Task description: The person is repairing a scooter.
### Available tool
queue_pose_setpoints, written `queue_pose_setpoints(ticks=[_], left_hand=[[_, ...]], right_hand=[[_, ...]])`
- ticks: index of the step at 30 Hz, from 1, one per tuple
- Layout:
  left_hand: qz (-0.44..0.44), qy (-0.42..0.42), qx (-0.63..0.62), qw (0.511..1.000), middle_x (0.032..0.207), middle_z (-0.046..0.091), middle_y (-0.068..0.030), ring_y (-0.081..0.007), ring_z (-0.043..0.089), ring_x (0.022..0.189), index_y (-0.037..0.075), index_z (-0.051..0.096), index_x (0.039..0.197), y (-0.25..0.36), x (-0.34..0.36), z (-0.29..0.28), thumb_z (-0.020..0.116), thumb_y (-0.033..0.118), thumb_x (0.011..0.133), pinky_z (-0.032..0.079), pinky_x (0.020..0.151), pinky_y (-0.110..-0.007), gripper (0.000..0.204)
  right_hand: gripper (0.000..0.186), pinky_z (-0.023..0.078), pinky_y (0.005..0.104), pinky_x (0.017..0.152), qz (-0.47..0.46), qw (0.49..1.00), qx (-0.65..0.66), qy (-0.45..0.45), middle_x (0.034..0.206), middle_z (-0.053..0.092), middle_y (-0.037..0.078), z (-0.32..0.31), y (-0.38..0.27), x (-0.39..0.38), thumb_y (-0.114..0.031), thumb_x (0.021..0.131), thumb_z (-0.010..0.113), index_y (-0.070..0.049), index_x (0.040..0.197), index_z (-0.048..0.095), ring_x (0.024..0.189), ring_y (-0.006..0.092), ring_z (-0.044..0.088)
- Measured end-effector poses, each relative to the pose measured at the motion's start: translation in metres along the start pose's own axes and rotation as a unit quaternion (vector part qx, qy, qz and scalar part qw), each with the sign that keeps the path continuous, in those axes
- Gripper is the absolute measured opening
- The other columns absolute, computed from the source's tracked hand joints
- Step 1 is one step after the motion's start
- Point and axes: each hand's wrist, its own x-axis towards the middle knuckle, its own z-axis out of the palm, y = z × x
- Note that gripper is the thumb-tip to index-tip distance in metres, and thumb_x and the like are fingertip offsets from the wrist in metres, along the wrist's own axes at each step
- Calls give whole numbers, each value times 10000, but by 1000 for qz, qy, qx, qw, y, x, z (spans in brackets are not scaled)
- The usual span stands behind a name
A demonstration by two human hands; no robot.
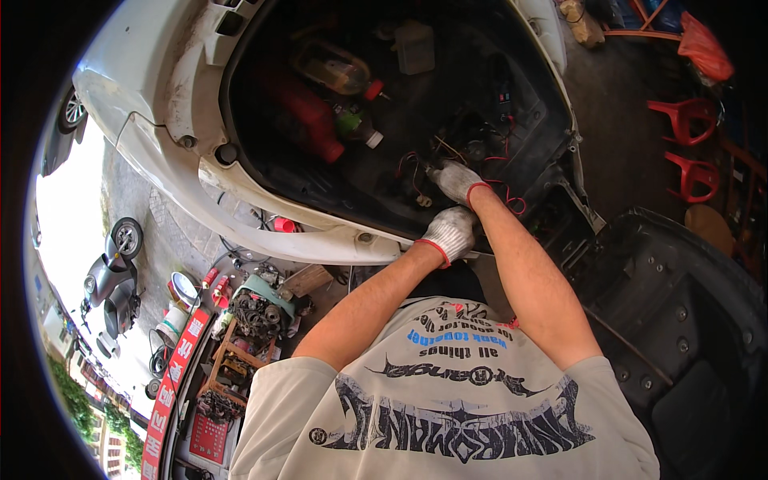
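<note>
Both my hands wear white knit gloves with red cuffs, inside the open dark storage well point(296, 184) of a white scooter body point(168, 72). My right hand point(456, 180) has its fingers bent among thin wires point(410, 164) and small connectors point(424, 200); what they grip is hidden. My left hand point(448, 232) lies just below it at the well's near rim, fingers curled out of sight. In the well are a red jug point(316, 128), a bottle with a red cap point(336, 72), a smaller green-labelled bottle point(360, 128) and a translucent container point(414, 48).
A detached black seat or panel point(672, 320) lies at right, below red plastic chairs point(692, 120). At left are parked dark scooters point(108, 288), a crate of greasy parts point(240, 360), cables and a red signboard point(172, 376). A car wheel point(74, 104) shows at upper left.
</note>
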Motion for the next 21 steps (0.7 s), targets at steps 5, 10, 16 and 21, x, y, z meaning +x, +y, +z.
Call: queue_pose_setpoints(ticks=[5,10,16,21], left_hand=[[10,1,8,1000,1006,659,-172,-334,618,968,74,674,993,0,-1,-1,541,139,806,499,841,-421,238],[19,0,22,1000,1017,657,-171,-328,618,976,77,672,1006,-1,-2,-2,541,142,810,500,845,-415,244],[19,-5,20,1000,1017,658,-169,-327,619,973,77,672,1007,2,-3,-6,539,151,817,501,845,-415,243],[32,3,24,999,999,661,-169,-329,622,959,76,675,992,0,-3,-4,537,164,825,502,837,-419,233]], right_hand=[[433,393,411,1004,-14,1000,-1,-3,1248,552,204,-1,0,0,-324,935,385,-60,1234,554,1184,352,501],[433,395,413,999,-8,1000,10,-1,1239,557,207,-3,-5,-3,-332,930,392,-57,1213,570,1182,354,501],[435,386,408,1010,8,1000,24,-3,1256,546,211,-3,-4,-4,-333,933,392,-61,1220,572,1198,353,491],[415,387,397,993,6,1000,15,-8,1250,551,215,-1,-2,-2,-316,928,435,-75,1245,553,1186,366,491]])
